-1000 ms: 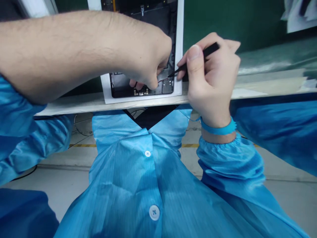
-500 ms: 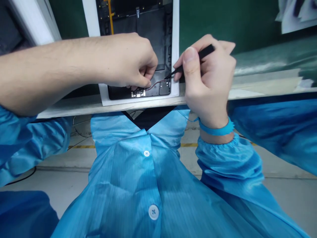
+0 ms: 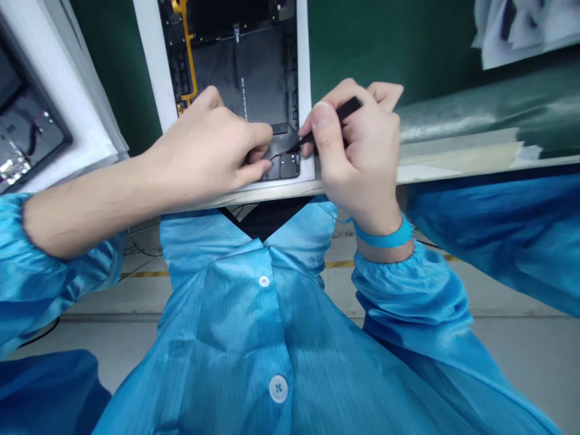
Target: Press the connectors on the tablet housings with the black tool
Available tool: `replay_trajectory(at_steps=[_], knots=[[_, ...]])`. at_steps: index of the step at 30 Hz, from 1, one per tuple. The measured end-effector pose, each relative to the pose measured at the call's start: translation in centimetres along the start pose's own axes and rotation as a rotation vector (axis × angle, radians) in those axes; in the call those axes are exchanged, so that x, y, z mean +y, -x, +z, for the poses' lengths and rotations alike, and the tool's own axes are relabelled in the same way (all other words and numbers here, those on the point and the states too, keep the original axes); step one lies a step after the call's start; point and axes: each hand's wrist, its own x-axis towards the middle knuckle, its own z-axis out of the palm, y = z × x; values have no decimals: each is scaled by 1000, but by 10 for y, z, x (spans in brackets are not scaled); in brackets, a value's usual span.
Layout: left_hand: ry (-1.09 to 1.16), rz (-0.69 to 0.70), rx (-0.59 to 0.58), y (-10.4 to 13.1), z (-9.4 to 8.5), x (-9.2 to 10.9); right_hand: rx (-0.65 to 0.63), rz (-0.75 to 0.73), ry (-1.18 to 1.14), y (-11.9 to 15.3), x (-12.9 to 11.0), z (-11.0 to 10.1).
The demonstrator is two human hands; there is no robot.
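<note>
Since a second ago the left hand (image 3: 212, 148) has drawn back toward the body and dropped lower, uncovering more of the opened device (image 3: 244, 78), and the whole scene has slid left, bringing a second opened device (image 3: 27, 136) into view at the far left.

Nearest is the blue coat (image 3: 254, 338) with its white buttons, and the blue wrist strap (image 3: 385, 235) on the right wrist. Just beyond, at the front edge of the desk (image 3: 453, 163), both hands meet over the lower right corner of the opened device. The left hand's fingers (image 3: 256, 169) are pressed together, pinching the thin red wire (image 3: 283, 153) at its left end. The right hand (image 3: 357, 157) has its thumb and fingers closed around a black tool (image 3: 342, 112), held like a pen; the tool's tip rests at the wire's right end, beside the small dark module (image 3: 287, 166) in the corner.

The opened device lies in a white tray (image 3: 149, 66) that frames it on both sides. Inside, a large flat black panel fills the middle, and an orange flex cable (image 3: 190, 60) runs down the left side. The left hand covers the device's lower left part.

Farther off, the green mat (image 3: 389, 42) spreads behind the tray; crumpled white sheets (image 3: 512, 30) lie at the upper right. The second device sits in its own white tray, well apart.
</note>
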Motion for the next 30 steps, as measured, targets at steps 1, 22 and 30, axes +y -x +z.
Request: replay_trajectory(at_steps=[1, 22, 30], knots=[[14, -3, 19, 2, 3, 0, -3, 0, -10, 0, 1, 0], [-85, 77, 159, 62, 32, -8, 81, 17, -38, 3, -2, 3], [-76, 122, 130, 66, 35, -6, 137, 8, -54, 3, 2, 7]])
